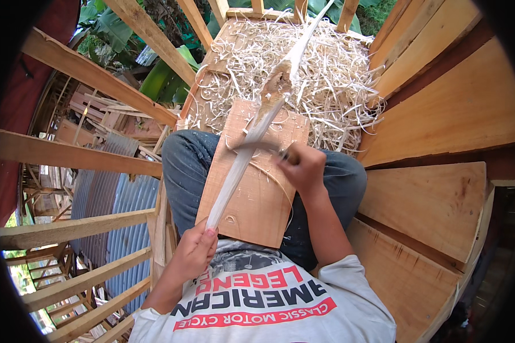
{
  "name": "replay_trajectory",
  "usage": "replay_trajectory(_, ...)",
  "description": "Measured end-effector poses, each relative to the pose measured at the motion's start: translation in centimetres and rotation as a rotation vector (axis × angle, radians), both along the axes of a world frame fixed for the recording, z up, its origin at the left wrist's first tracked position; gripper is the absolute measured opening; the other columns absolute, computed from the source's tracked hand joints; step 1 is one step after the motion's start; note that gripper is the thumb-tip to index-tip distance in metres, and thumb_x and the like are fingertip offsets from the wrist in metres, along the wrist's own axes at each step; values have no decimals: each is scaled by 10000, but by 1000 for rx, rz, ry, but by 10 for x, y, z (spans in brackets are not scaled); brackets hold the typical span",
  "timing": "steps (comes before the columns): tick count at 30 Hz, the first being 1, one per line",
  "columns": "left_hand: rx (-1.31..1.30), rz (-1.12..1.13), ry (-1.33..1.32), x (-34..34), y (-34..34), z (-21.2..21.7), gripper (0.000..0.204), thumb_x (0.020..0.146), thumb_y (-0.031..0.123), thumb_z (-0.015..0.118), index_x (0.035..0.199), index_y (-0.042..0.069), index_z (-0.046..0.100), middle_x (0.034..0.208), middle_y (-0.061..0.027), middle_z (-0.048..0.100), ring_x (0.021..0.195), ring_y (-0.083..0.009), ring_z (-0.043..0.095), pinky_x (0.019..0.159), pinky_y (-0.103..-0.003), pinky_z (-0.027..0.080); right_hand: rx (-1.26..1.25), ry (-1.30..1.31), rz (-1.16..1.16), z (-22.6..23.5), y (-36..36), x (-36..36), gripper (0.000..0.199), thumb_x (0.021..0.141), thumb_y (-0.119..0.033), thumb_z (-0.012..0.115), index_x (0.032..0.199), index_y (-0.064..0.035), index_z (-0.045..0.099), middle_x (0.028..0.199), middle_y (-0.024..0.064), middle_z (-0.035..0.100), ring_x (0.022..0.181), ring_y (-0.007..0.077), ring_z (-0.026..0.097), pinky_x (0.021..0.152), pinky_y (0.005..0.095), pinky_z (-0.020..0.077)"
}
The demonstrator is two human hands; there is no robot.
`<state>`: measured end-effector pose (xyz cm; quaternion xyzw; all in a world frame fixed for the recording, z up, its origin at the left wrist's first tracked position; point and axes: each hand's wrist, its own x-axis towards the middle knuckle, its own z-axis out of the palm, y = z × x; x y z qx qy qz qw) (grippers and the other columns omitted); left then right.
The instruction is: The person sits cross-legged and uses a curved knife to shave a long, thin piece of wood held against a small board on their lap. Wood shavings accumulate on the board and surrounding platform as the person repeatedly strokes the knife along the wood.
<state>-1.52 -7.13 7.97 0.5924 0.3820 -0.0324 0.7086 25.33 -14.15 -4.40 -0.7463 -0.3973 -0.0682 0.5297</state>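
Stick (pixel 270 103), pale and whittled, is found lying aslant over the board, its lower end toward the body and its thin tip reaching to the top of the view. From left to right, the following is noted. Wooden rails (pixel 80 227) are seen along the left side. The lower end is gripped by the left hand (pixel 195 251), with the fingers wrapped about it and the thumb pressed along it. The board (pixel 249 208) is laid across the jeans (pixel 183 166), and the stick is backed by it. A curved knife (pixel 263 146) is set across the stick; its blade is blurred, so the depth of its bite cannot be told. The knife's handle is clasped in the closed right hand (pixel 303 167). Curled shavings (pixel 340 86) are heaped beyond the board, and broad planks (pixel 440 208) are fixed at right.

In handling, the stick is judged light and fairly stiff, smooth where shaved, and likely to flex toward its slender tip. Weakness is suspected at the rough brown patch (pixel 277 80). Hold is best taken at the thicker lower end, clear of the blade.
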Motion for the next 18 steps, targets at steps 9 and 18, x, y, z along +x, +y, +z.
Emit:
replay_trajectory(9,16,-27,-1,12,6,1,296,1010,335,380,862,80,412,576,37,341,460,-36,277,402,-201,237,-9,260,-144,-12,5,2,446,732,-365,774,565,-53,502,485,92,480,416,226,482,451,329,397)
replay_trajectory(18,-25,-46,8,15,13,-3,273,1009,299,402,882,62,455,581,55,356,479,-30,307,423,-200,267,293,589,-234,-9,1,27,451,883,-303,651,567,-40,465,481,-41,391,453,58,312,424,276,279)
